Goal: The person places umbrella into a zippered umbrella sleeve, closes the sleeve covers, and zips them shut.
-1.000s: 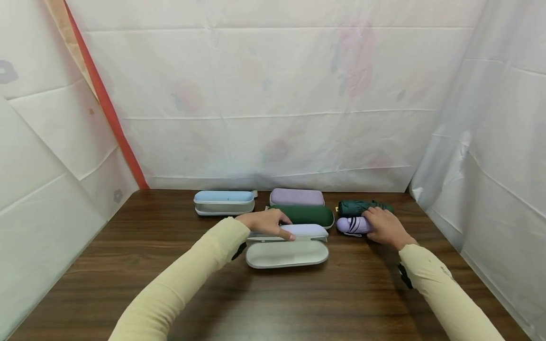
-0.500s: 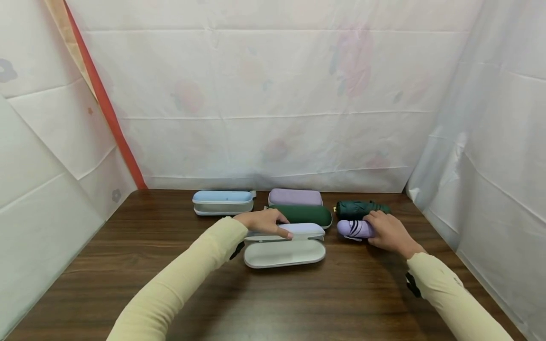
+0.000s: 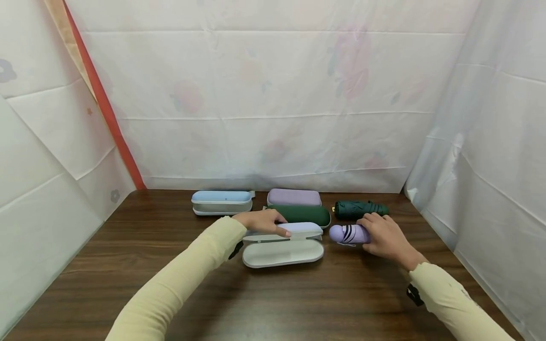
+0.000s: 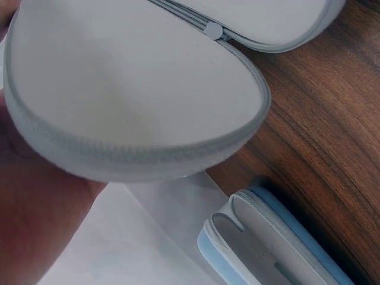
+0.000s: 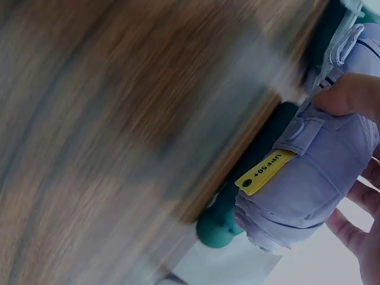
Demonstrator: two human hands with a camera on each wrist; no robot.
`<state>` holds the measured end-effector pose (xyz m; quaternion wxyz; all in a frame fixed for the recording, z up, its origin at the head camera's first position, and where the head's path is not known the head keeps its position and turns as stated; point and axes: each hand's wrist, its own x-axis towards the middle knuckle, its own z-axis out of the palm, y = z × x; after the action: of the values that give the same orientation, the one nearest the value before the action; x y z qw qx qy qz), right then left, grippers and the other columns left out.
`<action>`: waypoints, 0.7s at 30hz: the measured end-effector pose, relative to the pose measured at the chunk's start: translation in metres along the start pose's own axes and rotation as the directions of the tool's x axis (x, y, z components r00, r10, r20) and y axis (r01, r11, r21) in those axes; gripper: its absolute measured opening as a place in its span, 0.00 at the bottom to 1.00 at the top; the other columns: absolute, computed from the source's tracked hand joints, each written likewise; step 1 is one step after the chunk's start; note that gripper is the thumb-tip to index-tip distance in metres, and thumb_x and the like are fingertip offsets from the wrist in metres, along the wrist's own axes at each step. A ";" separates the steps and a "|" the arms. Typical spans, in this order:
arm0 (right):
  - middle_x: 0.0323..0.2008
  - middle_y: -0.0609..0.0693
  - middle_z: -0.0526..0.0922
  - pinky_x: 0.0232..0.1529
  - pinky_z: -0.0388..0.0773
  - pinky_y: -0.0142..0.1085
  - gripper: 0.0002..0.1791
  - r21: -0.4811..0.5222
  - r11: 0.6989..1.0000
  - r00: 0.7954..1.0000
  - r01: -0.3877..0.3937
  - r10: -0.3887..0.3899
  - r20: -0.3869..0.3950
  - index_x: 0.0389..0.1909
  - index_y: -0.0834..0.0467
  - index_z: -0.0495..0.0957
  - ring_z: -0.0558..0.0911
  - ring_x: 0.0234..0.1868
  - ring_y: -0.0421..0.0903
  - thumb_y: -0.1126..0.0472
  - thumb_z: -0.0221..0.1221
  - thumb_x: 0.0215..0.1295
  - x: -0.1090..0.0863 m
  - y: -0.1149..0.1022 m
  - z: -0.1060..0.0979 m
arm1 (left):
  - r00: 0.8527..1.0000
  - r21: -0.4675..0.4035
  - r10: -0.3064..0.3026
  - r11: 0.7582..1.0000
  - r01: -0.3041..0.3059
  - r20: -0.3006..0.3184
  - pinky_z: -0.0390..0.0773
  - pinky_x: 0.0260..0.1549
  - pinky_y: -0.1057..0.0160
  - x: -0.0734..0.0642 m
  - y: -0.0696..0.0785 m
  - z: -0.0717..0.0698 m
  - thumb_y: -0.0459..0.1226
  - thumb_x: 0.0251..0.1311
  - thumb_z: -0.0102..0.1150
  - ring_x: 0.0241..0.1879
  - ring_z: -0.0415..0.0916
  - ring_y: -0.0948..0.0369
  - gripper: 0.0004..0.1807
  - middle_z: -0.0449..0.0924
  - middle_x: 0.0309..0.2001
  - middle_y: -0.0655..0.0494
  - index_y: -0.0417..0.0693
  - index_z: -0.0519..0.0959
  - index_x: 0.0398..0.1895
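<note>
My left hand [image 3: 263, 221] grips the raised lid of an unzipped pale lavender zip case [image 3: 283, 253], thumb on the lid's front, other fingers hidden behind it. The white lining [image 4: 136, 89] and grey zipper show in the left wrist view. My right hand [image 3: 386, 239] holds a folded purple umbrella [image 3: 351, 234] with black stripes, to the right of the case. In the right wrist view the thumb lies across the purple cloth, near a yellow tag [image 5: 265, 172], with the other fingers round the far side. A folded dark green umbrella [image 3: 358, 209] lies just behind.
Behind the lavender case lie a dark green case [image 3: 300, 215] and a purple case [image 3: 294, 197]. A partly open light blue case [image 3: 222, 197] stands back left. White sheets [image 3: 273, 104] hang along the back and sides of the wooden table [image 3: 298, 303].
My right hand has drawn the purple umbrella away from the green one, slightly nearer and to the left. The left hand keeps its hold on the lid.
</note>
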<state>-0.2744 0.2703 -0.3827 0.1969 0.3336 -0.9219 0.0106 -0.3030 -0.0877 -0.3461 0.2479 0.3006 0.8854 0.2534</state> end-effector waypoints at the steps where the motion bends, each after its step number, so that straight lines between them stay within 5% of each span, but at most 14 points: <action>1: 0.35 0.52 0.78 0.33 0.69 0.45 0.29 -0.001 1.000 1.000 0.006 -0.006 -0.007 0.39 0.62 0.79 0.75 0.38 0.51 0.57 0.75 0.31 0.001 -0.003 -0.001 | 1.000 -0.002 -0.001 1.000 0.001 0.000 0.69 0.55 0.57 0.000 0.000 0.000 0.49 0.63 0.57 0.59 0.70 0.57 0.29 0.73 0.59 0.51 0.40 0.72 0.61; 21: 0.37 0.52 0.78 0.36 0.68 0.45 0.32 -0.052 0.988 0.984 0.142 -0.147 -0.100 0.39 0.61 0.79 0.75 0.40 0.50 0.57 0.77 0.26 0.011 -0.039 -0.005 | 1.000 0.018 -0.007 1.000 0.007 -0.011 0.68 0.56 0.57 0.004 0.001 0.000 0.50 0.65 0.55 0.60 0.68 0.55 0.30 0.72 0.61 0.49 0.39 0.71 0.63</action>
<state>-0.2565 0.2335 -0.3785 0.2521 0.3940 -0.8838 -0.0070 -0.3053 -0.0846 -0.3462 0.2413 0.2983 0.8900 0.2464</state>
